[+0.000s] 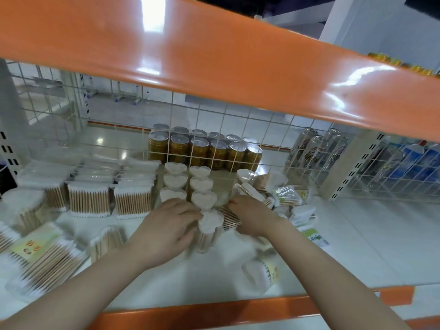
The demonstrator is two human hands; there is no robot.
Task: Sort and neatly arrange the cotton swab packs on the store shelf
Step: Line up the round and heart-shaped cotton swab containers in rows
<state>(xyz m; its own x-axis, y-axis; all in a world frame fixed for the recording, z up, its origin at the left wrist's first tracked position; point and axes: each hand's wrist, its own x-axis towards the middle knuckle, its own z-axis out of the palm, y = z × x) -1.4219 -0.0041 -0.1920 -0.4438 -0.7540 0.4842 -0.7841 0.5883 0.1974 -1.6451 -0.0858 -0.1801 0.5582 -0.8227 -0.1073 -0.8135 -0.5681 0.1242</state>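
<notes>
Clear plastic, thin and shiny, makes the wall of the heart-shaped swab tub (209, 231) that stands upright between our two hands, near the front of the white shelf (357, 246). Our left hand (166, 231) lies against its left side with the fingers curled round the wall; the picture is blurred there, so we cannot tell how firmly they grip. Our right hand (250, 216) rests just to the right, palm down with the fingers laid rather flat on a flat pack of wooden-stick swabs (229, 216). Whether it pinches that pack or only presses it, we cannot tell.

Just beyond our fingertips stand two rows of the same heart tubs (188, 184), already lined up. We judge that the tub in hand belongs at the front of the right row, touching the last one.

This tub should be very light, because it holds only cotton and thin sticks. The wall is probably stiff enough to keep its shape but smooth and a little slippery, and a hard squeeze could dent it or pop the lid. It is tall for its base, so it can tip easily. We think the best hold is low on both sides, thumb against fingers, and to slide it rather than lift it.

To the right of our right hand lie loose bagged swab packs (287, 192), soft and crinkly; another tub (260, 273) lies on its side nearer to us.
</notes>
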